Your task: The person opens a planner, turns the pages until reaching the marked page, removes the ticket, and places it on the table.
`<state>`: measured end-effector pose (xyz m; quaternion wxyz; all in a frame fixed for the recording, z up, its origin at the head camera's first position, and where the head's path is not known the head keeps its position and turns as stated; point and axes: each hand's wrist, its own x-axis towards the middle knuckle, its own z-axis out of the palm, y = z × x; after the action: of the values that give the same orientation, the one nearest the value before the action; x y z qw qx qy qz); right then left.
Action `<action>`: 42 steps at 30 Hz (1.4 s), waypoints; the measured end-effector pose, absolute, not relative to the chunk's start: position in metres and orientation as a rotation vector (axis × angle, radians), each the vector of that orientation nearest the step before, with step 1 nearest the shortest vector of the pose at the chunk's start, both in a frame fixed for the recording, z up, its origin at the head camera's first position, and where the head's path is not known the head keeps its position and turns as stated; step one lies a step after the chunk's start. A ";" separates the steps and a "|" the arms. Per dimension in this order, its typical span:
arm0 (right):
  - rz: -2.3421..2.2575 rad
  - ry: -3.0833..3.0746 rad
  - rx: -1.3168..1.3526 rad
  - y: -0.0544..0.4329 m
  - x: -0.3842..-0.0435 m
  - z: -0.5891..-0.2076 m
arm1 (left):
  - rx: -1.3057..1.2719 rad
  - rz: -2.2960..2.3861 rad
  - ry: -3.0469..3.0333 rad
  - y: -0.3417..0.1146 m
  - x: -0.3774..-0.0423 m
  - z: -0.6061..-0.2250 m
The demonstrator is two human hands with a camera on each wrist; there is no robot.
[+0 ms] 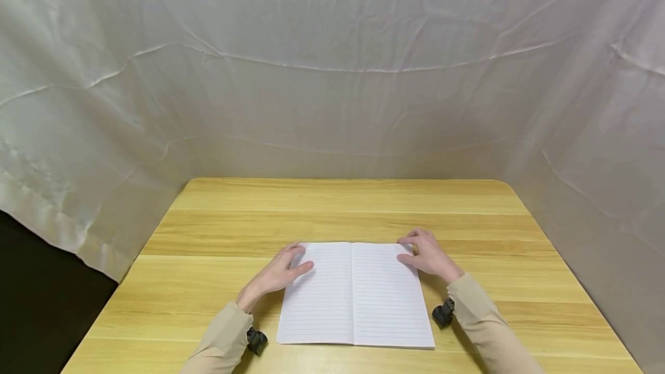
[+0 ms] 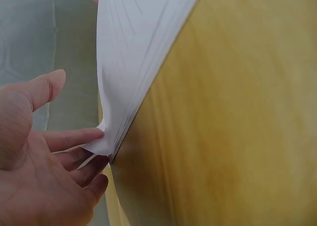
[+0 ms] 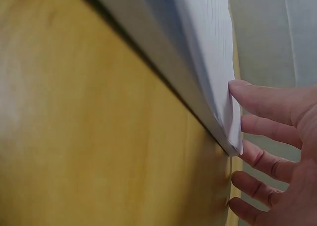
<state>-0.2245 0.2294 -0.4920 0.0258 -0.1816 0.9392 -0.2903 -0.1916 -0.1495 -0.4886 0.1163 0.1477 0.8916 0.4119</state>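
Observation:
An open notebook (image 1: 327, 305) with lined white pages lies on the wooden table. At its far left corner is my left hand (image 1: 280, 273), thumb raised apart from the paper. The left wrist view shows the fingers (image 2: 79, 137) extended against a slightly lifted page corner (image 2: 101, 144). My right hand (image 1: 428, 255) is at the far right corner. Its thumb (image 3: 247, 89) touches the page near the edge, and the index finger reaches the far edge; the remaining fingers spread beyond the corner. Both pages are bare of writing.
The wooden table (image 1: 234, 224) extends around the notebook, with rounded far corners. Pale grey curtains (image 1: 353, 103) hang behind it and on both sides. A black wrist camera (image 1: 257, 340) sits at the left sleeve, another camera (image 1: 443, 313) at the right one.

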 end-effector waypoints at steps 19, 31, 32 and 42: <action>-0.999 2.972 -0.462 0.228 -0.231 -0.492 | 0.579 1.140 2.673 -0.152 -0.194 -0.493; -1.049 2.985 -0.489 0.227 -0.229 -0.488 | 0.579 1.189 2.659 -0.147 -0.192 -0.491; -1.061 2.978 -0.484 0.227 -0.228 -0.488 | 0.576 1.201 2.652 -0.147 -0.191 -0.491; -1.303 2.825 -0.519 0.225 -0.214 -0.483 | 0.500 1.332 2.608 -0.142 -0.189 -0.490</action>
<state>-0.2143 0.2246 -0.4828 -0.0062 -0.1646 0.8957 -0.4130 -0.1889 -0.1415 -0.4900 0.0851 0.1678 0.8747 0.4466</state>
